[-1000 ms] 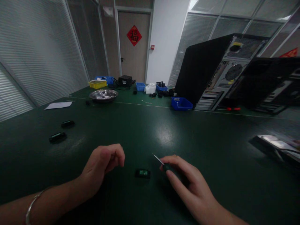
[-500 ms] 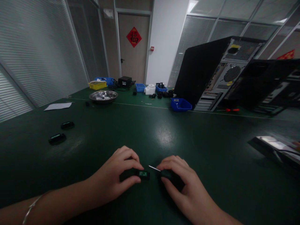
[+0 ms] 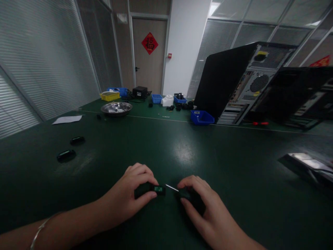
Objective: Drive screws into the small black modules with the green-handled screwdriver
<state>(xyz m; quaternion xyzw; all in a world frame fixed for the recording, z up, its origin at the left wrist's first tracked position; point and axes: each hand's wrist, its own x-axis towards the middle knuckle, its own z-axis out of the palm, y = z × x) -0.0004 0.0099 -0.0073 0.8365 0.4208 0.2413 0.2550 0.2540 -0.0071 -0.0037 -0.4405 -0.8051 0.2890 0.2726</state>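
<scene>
Between the thumb and fingertips of my left hand [image 3: 135, 192] is a small black module [image 3: 159, 190] with a green face, low over the dark green table [image 3: 130, 142]. My right hand [image 3: 205, 208] is closed round the dark handle of a screwdriver [image 3: 172, 188]. The thin metal shaft points left, its tip close to the module's right end; whether they touch is hard to tell. Two similar black modules, one nearer [image 3: 66, 155] and one farther [image 3: 77, 140], lie on the table at the left.
A metal bowl [image 3: 116, 109], a yellow bin [image 3: 110, 96] and a paper sheet [image 3: 67, 119] are at the back left. A blue bin [image 3: 202, 117] stands beside a large black computer case [image 3: 223, 80]. A flat device [image 3: 307, 163] lies at the right.
The view has shifted slightly. The module in my left hand now sits a little higher and closer to the screwdriver tip. Both hands keep their hold.
</scene>
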